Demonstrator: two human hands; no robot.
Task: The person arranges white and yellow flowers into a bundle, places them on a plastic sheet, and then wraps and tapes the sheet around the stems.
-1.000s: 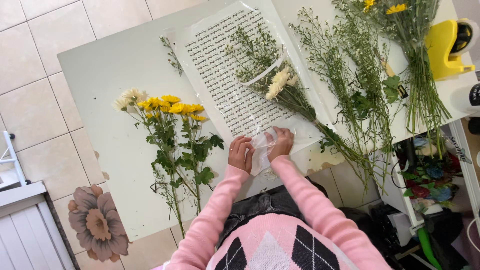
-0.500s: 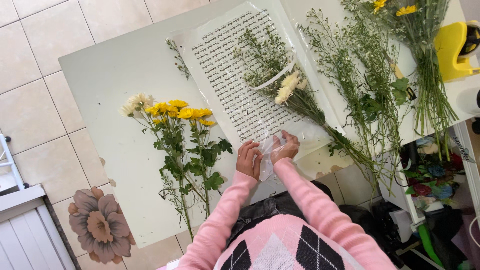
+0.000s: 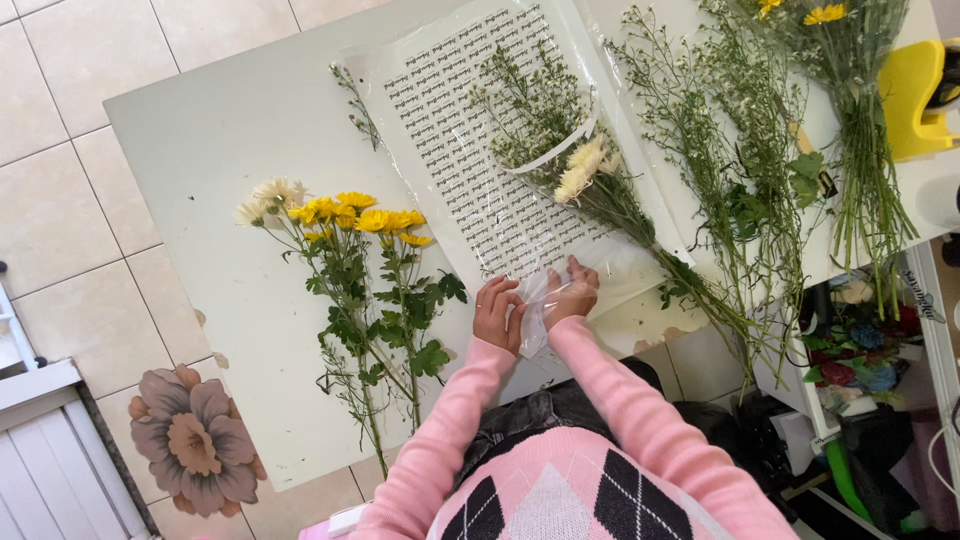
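A clear wrapping sheet (image 3: 470, 150) with printed lines lies on the white table (image 3: 230, 160). On it rests a small bunch of cream flowers with greenery (image 3: 585, 170). My left hand (image 3: 497, 313) and my right hand (image 3: 572, 292) both pinch the sheet's near corner (image 3: 535, 310) at the table's front edge, bunching the plastic between them. A bundle of yellow and white chrysanthemums (image 3: 350, 260) lies just left of my left hand.
Long sprays of small white filler flowers (image 3: 730, 170) and yellow-flowered stems (image 3: 850, 110) lie on the table's right side. A yellow object (image 3: 915, 95) sits at the far right. A flower-shaped mat (image 3: 190, 440) lies on the tiled floor, lower left.
My hands stay on the sheet's near corner, gathering the plastic a little more. The view has shifted slightly; the flowers have not moved.
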